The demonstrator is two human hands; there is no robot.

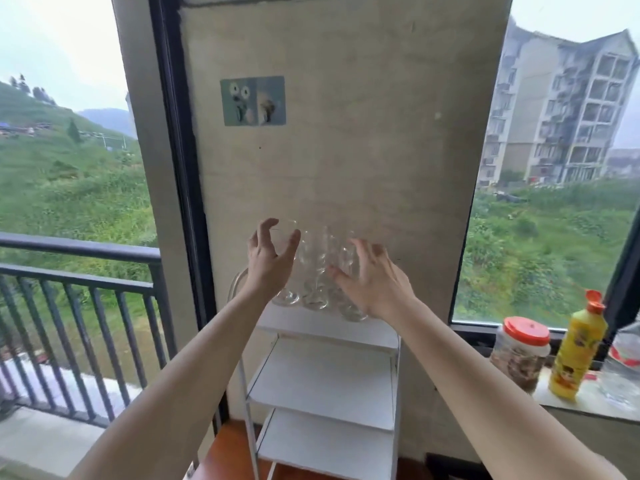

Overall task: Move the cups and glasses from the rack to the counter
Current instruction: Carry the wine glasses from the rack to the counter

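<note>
Several tall clear glasses [317,268] stand close together on the top shelf of a white rack [325,375] against the wall. My left hand [268,261] is raised at the left side of the group, fingers spread and curved around the leftmost glass, gripping nothing. My right hand [374,282] is at the right side, fingers spread in front of the rightmost glass, which it partly hides. A clear round dish [239,282] leans behind my left wrist. The image is blurred, so contact with the glasses is unclear.
The rack has several bare white shelves below. To the right a counter ledge [588,407] carries a red-lidded jar [521,355], a yellow bottle [578,355] and a clear plastic bottle [623,368]. A black balcony railing [79,271] is at the left.
</note>
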